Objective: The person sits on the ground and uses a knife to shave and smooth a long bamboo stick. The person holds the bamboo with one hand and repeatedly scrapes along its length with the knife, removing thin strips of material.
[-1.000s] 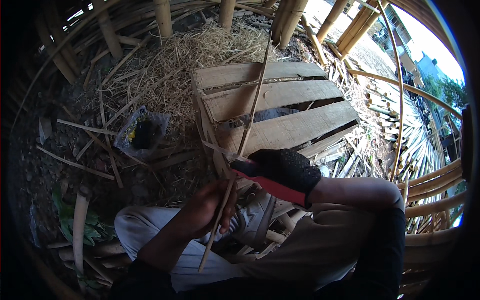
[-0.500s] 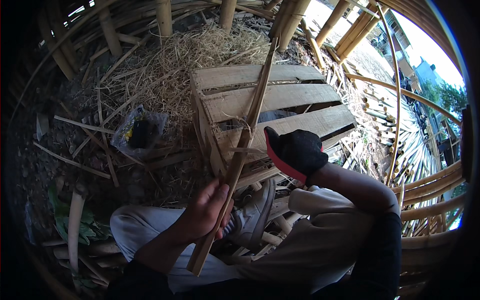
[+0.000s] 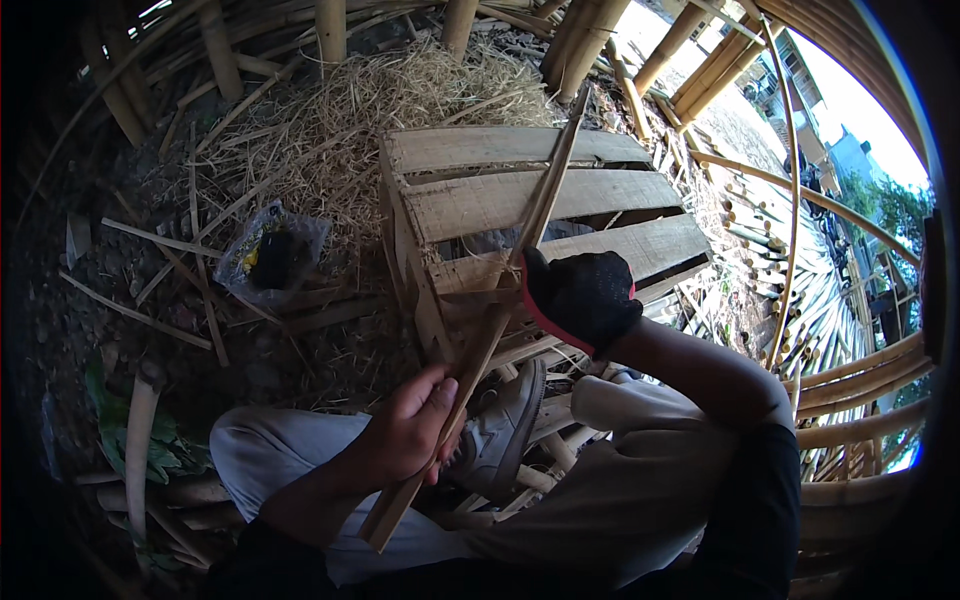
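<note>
My bare left hand is wrapped round the lower part of a split bamboo strip. This long strip slants from above my lap up across a slatted wooden crate. On my right hand is a black glove with red edging. It is closed round a knife, whose handle is hidden in the fist. The flat knife blade points left and crosses the strip, above my left hand. Gloved fingers are right beside the strip, and whether they touch it I cannot tell.
Pale shavings are heaped behind the crate. A clear plastic bag with dark and yellow contents lies at left. Cut bamboo poles are stacked at right, near bamboo rails. My shoe is under the strip.
My right hand has moved left and slightly down with the knife, closing up to the strip. The strip's far end has swung a little right and down. My left hand keeps its grip.
</note>
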Motion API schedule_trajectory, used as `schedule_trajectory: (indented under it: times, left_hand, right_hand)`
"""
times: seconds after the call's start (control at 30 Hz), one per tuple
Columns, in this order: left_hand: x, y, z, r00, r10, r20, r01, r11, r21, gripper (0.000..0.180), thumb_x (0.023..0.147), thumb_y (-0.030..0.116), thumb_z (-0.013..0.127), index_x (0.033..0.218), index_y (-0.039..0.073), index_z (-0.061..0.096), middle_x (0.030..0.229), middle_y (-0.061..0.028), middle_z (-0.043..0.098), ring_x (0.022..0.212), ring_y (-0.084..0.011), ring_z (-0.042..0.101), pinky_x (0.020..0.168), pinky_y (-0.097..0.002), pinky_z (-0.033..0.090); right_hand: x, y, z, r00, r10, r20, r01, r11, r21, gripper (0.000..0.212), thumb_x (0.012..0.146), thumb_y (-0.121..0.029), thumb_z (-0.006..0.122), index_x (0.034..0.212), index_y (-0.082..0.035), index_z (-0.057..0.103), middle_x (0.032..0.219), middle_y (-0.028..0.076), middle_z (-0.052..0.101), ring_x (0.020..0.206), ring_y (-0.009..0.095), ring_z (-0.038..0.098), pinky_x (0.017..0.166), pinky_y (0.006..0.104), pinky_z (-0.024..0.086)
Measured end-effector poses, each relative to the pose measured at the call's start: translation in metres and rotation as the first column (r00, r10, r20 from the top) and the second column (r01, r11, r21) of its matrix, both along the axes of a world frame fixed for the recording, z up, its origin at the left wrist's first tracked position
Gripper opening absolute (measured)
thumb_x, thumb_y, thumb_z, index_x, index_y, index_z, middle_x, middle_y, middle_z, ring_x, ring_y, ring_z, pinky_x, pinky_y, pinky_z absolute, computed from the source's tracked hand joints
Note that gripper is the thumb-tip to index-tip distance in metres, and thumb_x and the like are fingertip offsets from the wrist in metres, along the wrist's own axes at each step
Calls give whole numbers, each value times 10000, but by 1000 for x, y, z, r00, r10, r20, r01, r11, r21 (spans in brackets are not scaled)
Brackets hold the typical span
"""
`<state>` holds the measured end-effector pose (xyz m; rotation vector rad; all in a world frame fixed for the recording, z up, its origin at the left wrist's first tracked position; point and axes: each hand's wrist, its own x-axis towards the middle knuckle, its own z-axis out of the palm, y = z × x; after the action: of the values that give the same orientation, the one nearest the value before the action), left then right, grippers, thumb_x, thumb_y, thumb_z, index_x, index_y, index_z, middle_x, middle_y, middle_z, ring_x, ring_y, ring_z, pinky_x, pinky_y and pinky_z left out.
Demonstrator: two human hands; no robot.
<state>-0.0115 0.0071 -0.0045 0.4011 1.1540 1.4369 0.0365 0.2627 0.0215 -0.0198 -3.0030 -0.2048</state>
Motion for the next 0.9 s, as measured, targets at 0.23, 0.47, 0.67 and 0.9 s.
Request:
schedule_trajectory:
  times: [0.23, 0.47, 0.67, 0.9]
  left_hand:
    - [-5, -4, 0, 998, -54, -42, 52, 997, -57, 360, 1066, 290, 273, 1235, 10, 423, 585, -11, 447, 394, -65, 407, 392, -193, 390]
    - [-3, -4, 3, 995, -86, -51, 82, 993, -82, 362, 1067, 290, 268, 1251, 15, 413, 586, -13, 448, 393, -61, 400, 392, -192, 385]
    - [-6, -7, 6, 999, -45, 1, 45, 997, -59, 357, 1069, 275, 260, 1269, 15, 401, 585, -9, 434, 390, -61, 390, 393, -191, 379]
    - [-2, -8, 10, 998, -50, 37, 51, 998, -24, 350, 1068, 279, 255, 1265, 30, 405, 564, -3, 406, 385, -60, 368, 392, -195, 364]
  right_hand:
    - [-4, 20, -9, 990, -113, -88, 117, 992, 43, 320, 955, -313, 523, 788, -101, 696, 481, 131, 556, 398, 338, 545, 420, 453, 417]
    - [-1, 23, -14, 978, -196, -67, 188, 977, -104, 491, 971, -377, 482, 653, -67, 692, 513, 160, 581, 522, 381, 606, 512, 501, 472]
    - [-1, 2, -2, 954, -220, 202, 244, 964, -106, 404, 970, -374, 471, 1097, -26, 632, 620, 188, 624, 572, 403, 622, 513, 479, 492]
    - [8, -12, 10, 938, -160, 308, 212, 967, -142, 449, 1000, -419, 371, 971, -70, 653, 719, 199, 651, 725, 405, 655, 662, 474, 530]
